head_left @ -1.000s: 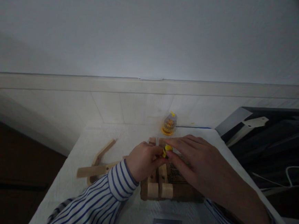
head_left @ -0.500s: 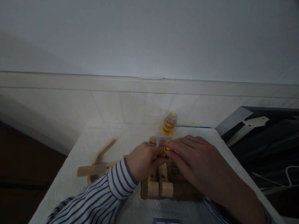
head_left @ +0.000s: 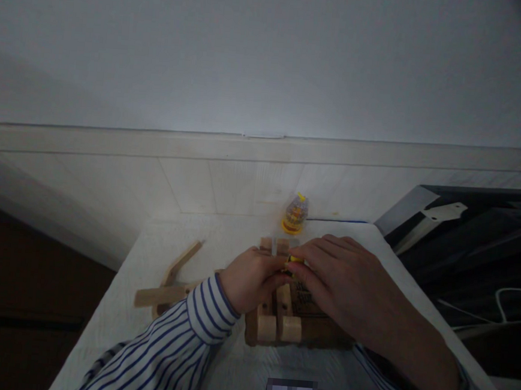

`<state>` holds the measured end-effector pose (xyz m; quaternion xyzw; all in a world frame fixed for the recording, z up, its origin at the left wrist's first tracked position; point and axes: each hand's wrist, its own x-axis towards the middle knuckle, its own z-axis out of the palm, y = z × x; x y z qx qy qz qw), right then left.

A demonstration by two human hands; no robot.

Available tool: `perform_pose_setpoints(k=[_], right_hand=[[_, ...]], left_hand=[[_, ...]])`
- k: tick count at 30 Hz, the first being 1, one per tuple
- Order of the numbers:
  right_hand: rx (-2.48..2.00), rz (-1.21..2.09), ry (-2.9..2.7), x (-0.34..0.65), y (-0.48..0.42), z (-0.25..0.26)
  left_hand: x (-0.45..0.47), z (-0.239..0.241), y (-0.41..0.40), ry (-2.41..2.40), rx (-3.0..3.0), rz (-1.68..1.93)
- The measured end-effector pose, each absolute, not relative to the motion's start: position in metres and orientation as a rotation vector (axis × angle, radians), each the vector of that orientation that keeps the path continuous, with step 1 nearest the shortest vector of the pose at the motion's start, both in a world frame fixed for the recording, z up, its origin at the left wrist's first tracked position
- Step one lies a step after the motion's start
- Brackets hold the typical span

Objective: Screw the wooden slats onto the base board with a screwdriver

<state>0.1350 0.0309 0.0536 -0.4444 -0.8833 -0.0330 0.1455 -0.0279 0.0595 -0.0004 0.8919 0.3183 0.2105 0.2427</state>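
A wooden slatted piece (head_left: 277, 328) lies on the white table (head_left: 148, 252) in front of me. My left hand (head_left: 249, 278) is curled over its left slats, fingers pinched at a small yellow and black tool (head_left: 294, 259). My right hand (head_left: 339, 279) lies over the piece from the right, fingers closed round the same yellow tool, which is mostly hidden. Both hands touch each other above the slats.
A loose angled wooden part (head_left: 170, 284) lies at the left of the table. A small clear container with a yellow base (head_left: 295, 214) stands at the back edge near the wall. Dark furniture with a white cable (head_left: 485, 255) sits on the right.
The yellow tool has sunk lower between my fingers and shows less. Both hands have stayed over the slats.
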Motion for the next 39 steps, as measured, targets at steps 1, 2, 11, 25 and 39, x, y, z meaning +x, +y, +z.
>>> perform_pose_setpoints(k=[1,2,11,25,39], right_hand=[[-1.282,-0.09,-2.544,0.1349,0.0311,0.0535],[-1.282,-0.09,-2.545,0.135,0.0313,0.0534],[-1.273,-0.153,-2.541,0.1333,0.0314,0.0529],[-1.236,-0.098,-2.491,0.1318,0.0283,0.0523],[-1.212,-0.088,-2.521,0.1317,0.0302,0.0535]], left_hand=[[-0.0278,-0.0006,0.0594,0.873,2.431,0.574],[-0.0277,-0.001,0.0592,0.877,2.427,0.576],[-0.0263,-0.0035,0.0565,1.074,2.439,0.593],[-0.0264,-0.0028,0.0561,1.145,2.45,0.567],[-0.027,-0.0019,0.0581,1.018,2.433,0.567]])
